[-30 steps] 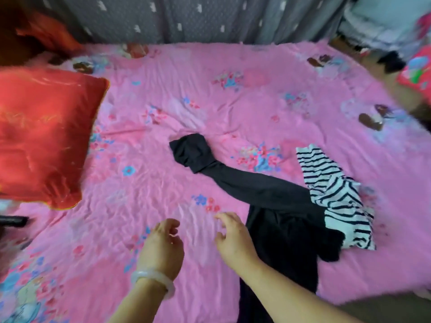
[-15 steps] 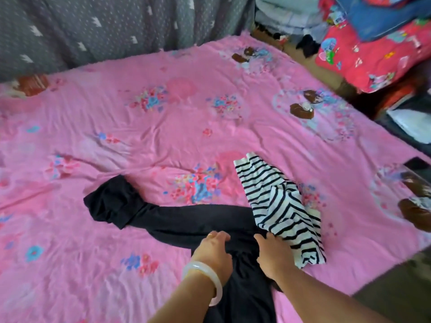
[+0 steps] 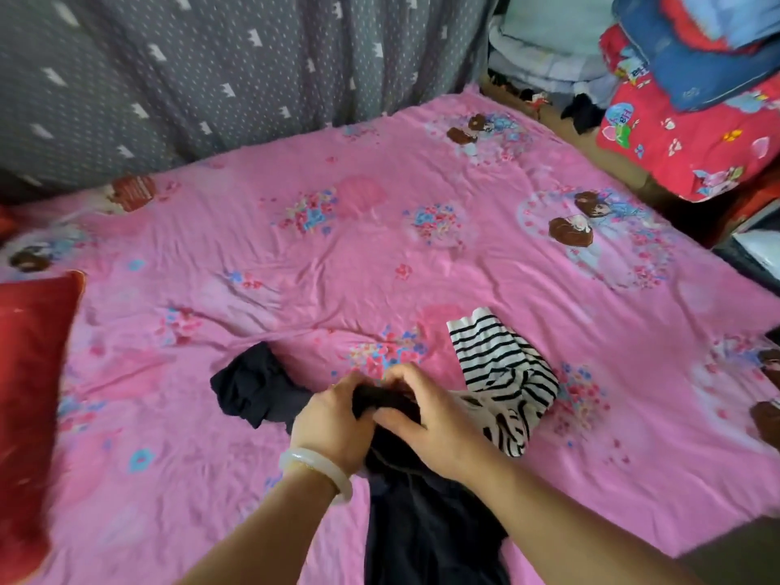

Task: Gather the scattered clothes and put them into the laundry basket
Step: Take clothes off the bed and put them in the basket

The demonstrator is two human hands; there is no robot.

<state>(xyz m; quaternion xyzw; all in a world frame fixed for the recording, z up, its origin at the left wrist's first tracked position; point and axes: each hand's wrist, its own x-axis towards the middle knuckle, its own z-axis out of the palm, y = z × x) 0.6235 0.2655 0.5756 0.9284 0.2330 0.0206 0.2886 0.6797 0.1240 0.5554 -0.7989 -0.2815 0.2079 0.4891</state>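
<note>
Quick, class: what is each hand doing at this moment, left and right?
Left hand: fingers curled round the bunched black garment, gripping it.
Right hand: also gripping the black garment, beside the striped top.

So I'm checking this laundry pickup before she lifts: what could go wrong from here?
Both hands, left and right, bunch only the black garment. Its far end trails on the pink bedsheet and may drag. The striped top lies partly against it and could get left behind. No laundry basket is in view.
</note>
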